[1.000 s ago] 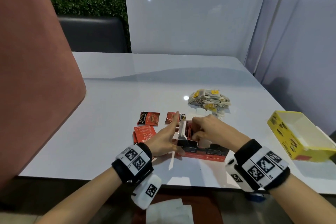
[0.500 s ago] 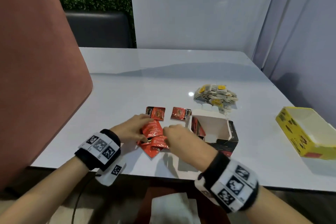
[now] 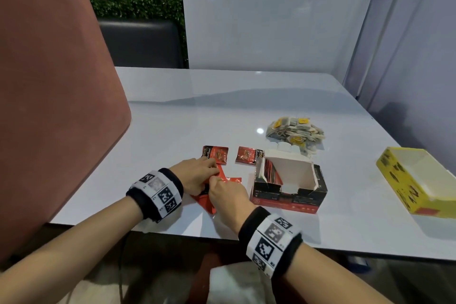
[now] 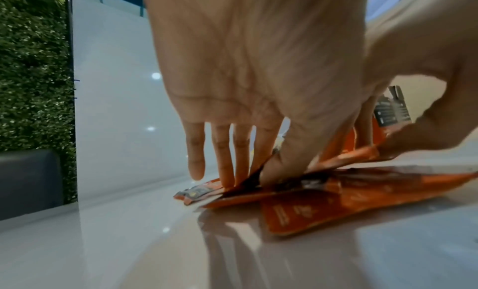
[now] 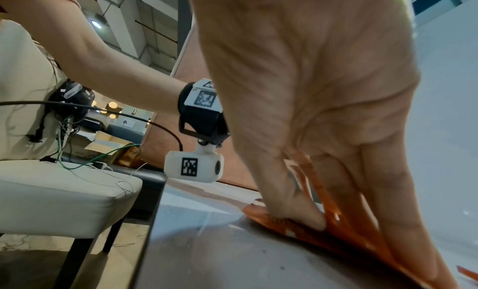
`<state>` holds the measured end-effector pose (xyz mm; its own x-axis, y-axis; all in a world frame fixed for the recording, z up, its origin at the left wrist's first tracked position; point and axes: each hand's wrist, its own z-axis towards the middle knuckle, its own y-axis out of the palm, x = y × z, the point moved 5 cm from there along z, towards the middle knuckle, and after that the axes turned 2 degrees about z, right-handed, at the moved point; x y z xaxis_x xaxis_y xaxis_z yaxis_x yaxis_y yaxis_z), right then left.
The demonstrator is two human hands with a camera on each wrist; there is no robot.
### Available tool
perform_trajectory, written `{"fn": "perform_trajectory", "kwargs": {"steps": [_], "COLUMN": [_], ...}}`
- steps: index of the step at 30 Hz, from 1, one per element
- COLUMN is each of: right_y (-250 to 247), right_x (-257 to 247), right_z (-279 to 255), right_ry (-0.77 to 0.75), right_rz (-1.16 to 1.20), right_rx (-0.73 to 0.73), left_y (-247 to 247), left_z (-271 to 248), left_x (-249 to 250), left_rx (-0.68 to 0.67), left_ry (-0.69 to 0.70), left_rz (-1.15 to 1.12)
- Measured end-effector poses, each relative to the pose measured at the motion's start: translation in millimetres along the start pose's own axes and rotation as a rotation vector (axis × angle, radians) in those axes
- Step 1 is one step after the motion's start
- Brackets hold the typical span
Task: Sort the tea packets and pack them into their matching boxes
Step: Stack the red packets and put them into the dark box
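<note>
— Two hands on one loose pile: left hand [image 3: 197, 175] and right hand [image 3: 228, 192] meeting over the red tea packets [image 3: 209, 201] near the front edge of the white table [image 3: 172, 118], just left of the open red-and-black box [image 3: 288, 187].

— Grip?

— Left thumb and fingers [image 4: 227, 160] pinching a packet edge, lifted off the table. Right thumb pressing the pile flat, fingers [image 5: 403, 222] laid long over it; pinching or only pressing, hard to say.

— Step in hand?

— Gathering the red ones into a stack, by the look of it. Already some standing inside the box, against its left wall. Two more red packets [image 3: 215, 154] flat on the table beyond the hands, apart from the pile.

— Next?

— Squaring the edges, probably, then carrying the stack right and sliding it in upright beside those inside. After that, the heap of yellow-tagged tea bags [image 3: 294, 128] and the yellow box [image 3: 404, 180] at far right, untouched as yet.
</note>
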<state>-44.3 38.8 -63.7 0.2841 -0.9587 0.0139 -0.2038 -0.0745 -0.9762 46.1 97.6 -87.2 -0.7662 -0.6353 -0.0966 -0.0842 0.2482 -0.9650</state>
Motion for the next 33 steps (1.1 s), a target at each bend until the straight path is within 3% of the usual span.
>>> {"fn": "perform_trajectory", "kwargs": {"steps": [2,4,8,10,13,16,19,25,29,33], "right_y": [-4.6,-16.0,-43.5,-55.7,-62.8,-55.4,-37.8,-18.8,-20.8,-31.2], "right_x": [5.3,13.9,34.3,47.3,64.8,60.7,47.1,30.6,23.4,10.9], "right_z": [-0.8,-4.4,-16.0,-22.9,-33.8,-30.5,-18.5,-10.0,-5.0,3.7], "right_ry": [0.046,0.098,0.153,0.175,0.178,0.102,0.112,0.216,0.191,0.103], "right_rz": [0.038,0.107,0.295,0.509,1.02,1.393,1.533,1.306,1.309,1.188], "right_rx": [0.066,0.169,0.39,0.564,0.811,0.763,0.718,0.817,0.724,0.663], "left_y": [-5.4,-17.4,-46.9,-48.4,-40.4,-25.4,-13.7,-7.4,-2.4,-4.3], "left_z": [1.2,-1.0,-27.5,-46.3,-69.1,-77.6,-75.9,-76.6,-78.6,-82.1], "left_x": [-2.4,-13.9,-59.3,-73.7,-67.9,-44.4,-24.9,-11.4,-11.8,-14.2], "left_rx": [0.069,0.157,0.422,0.541,0.656,0.675,0.667,0.706,0.752,0.8], "left_ry": [-0.02,-0.059,-0.275,-0.37,-0.475,-0.467,-0.464,-0.426,-0.434,-0.438], "left_rz": [-0.059,-0.258,-0.718,-1.002,-1.294,-1.505,-1.634,-1.687,-1.875,-1.832]}}
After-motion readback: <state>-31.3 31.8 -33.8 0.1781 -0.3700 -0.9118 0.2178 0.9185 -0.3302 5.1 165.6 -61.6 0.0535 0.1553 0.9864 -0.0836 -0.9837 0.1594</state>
